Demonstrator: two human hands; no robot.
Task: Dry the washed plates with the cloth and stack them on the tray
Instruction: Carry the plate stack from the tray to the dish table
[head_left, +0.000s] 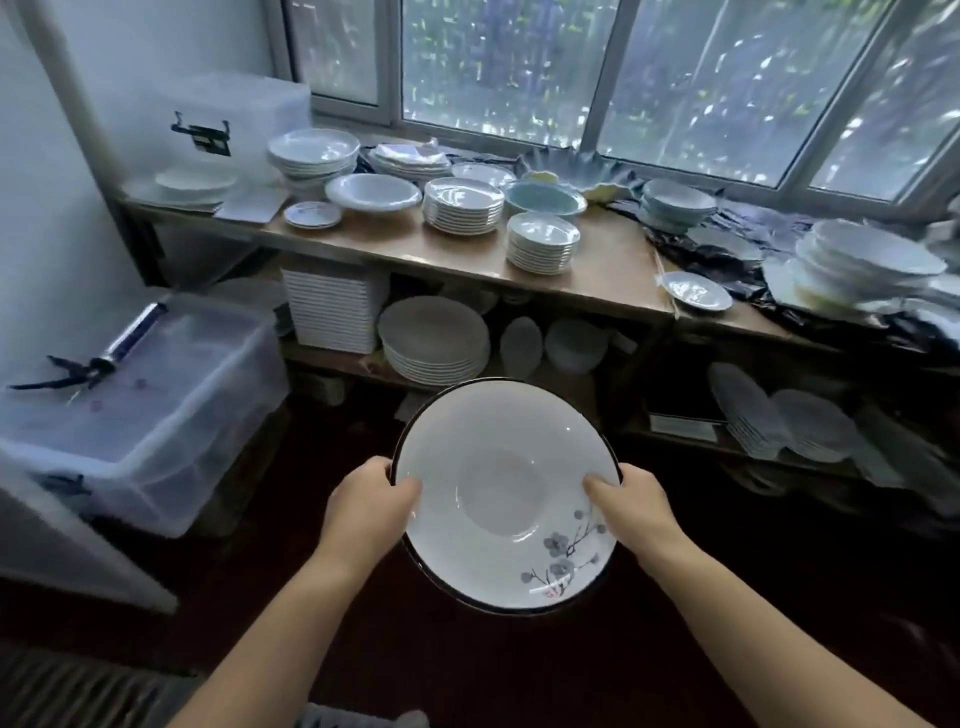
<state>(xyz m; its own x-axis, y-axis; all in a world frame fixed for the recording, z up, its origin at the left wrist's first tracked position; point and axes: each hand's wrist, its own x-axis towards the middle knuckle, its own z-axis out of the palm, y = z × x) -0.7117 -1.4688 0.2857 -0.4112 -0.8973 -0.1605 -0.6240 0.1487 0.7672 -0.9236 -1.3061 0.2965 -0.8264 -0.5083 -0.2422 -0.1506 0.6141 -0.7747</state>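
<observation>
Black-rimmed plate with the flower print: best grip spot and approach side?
Grip the black-rimmed plate at its rim, from opposite left and right sides, as the left hand and right hand do now: thumbs on the sloped inner face, fingers underneath. It is wide and shallow, tilted toward the camera; two-sided support probably steadies it.

- A crockery storeroom or back kitchen: stacks of white ceramic plates (463, 205) crowd the long wooden worktop (597, 265).
- Under the worktop, a shelf (332, 358) holds more stacked dishes.
- Left of it, clear plastic storage bins (156, 395).
</observation>
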